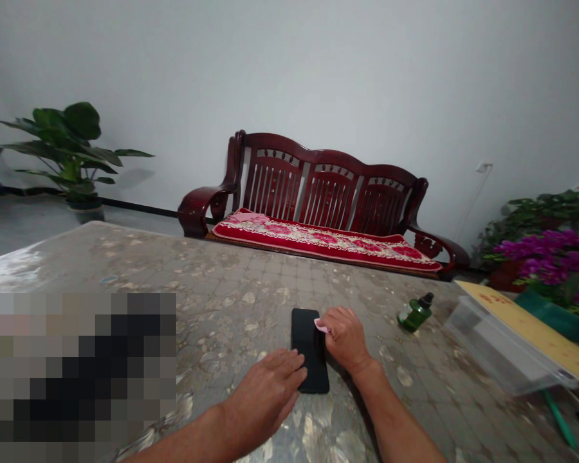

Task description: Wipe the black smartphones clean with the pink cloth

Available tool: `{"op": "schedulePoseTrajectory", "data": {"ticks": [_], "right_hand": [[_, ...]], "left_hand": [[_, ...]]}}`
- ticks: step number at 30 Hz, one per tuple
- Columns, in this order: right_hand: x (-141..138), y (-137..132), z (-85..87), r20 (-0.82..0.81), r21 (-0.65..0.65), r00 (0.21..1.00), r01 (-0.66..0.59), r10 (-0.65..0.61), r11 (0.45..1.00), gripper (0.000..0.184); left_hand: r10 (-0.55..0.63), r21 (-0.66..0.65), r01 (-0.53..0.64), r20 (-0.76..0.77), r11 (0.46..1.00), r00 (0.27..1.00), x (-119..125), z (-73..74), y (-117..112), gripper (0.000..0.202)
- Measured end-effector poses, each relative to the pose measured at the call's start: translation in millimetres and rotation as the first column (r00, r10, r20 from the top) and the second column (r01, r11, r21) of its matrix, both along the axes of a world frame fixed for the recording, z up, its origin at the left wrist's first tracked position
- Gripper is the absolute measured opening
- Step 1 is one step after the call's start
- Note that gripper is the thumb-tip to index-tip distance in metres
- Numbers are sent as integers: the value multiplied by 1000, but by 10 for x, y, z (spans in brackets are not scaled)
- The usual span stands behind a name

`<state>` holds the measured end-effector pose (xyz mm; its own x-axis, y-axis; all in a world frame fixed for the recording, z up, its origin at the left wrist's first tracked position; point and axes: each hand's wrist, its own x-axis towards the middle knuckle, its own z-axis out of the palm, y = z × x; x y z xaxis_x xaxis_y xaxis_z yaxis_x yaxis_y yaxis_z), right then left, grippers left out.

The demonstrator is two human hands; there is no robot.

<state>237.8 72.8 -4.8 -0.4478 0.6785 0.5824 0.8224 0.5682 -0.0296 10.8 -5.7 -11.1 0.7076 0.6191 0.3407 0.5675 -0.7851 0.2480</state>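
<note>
A black smartphone (309, 347) lies flat on the patterned tablecloth (212, 334), its long side pointing away from me. My left hand (277, 379) rests at its lower left edge, fingers stretched out and touching the phone. At the upper right edge of the phone, my right hand (342, 334) has its fingers curled round a small pink cloth (321, 326). Only a corner of that cloth shows; the rest is inside the hand.
Right of my hands stands a green pump bottle (415, 312). Beyond it are a clear plastic box (496, 347), a yellow board (535, 328) and purple flowers (554, 257). A wooden bench (318, 186) stands behind the table. The lower left is pixelated.
</note>
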Motion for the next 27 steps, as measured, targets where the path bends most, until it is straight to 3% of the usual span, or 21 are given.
{"op": "schedulePoseTrajectory", "data": {"ticks": [5,11,17,24,27], "right_hand": [[-45,-29,17,29,-30,996,-83,84,996,22],[-101,-30,19,-16,-33,995,-98,97,995,29],[-166,-77,20,25,-89,967,-250,253,964,21],[-274,-44,-8,-32,-64,989,-148,146,987,28],[-273,-49,-4,-30,-90,984,-178,176,980,27]], "left_hand": [[3,-10,-3,-7,1000,1000,7,3,2,32],[6,-8,-6,-4,1000,1000,9,-7,3,32],[11,-24,-11,-4,1000,1000,14,-10,5,32],[16,-7,-16,12,1000,1000,5,-28,5,32],[16,-2,-16,26,1000,1000,5,-12,2,30]]}}
